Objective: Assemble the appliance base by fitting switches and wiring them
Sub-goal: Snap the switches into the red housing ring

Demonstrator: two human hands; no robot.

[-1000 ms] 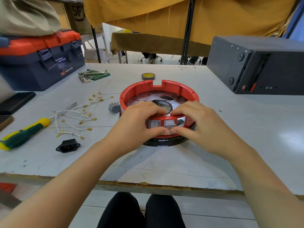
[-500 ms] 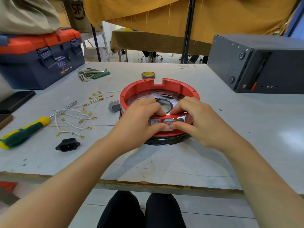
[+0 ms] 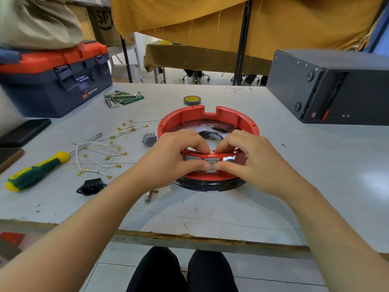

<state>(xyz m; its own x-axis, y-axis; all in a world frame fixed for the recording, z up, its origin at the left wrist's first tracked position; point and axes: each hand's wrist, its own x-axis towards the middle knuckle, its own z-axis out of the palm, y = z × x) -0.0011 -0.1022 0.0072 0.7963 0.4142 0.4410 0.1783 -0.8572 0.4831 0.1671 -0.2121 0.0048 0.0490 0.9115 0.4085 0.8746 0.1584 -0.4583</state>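
Observation:
A round red appliance base on a black ring stands mid-table. Its near wall holds two grey rocker switches side by side; the middle switch sits between my thumbs. My left hand and my right hand both grip the near wall, fingers curled over the rim inside, thumbs pressing on the switch from outside. A loose grey switch lies just left of the base. Several white wires with brass terminals are spread further left, and a black power inlet socket lies near them.
A green and yellow screwdriver lies at the left. A blue and orange toolbox, hex keys and a tape roll sit further back. A dark grey box stands at the right. The worn table edge is near me.
The base has slid slightly away from me and both hands went with it. My thumbs have come closer together on the middle switch.

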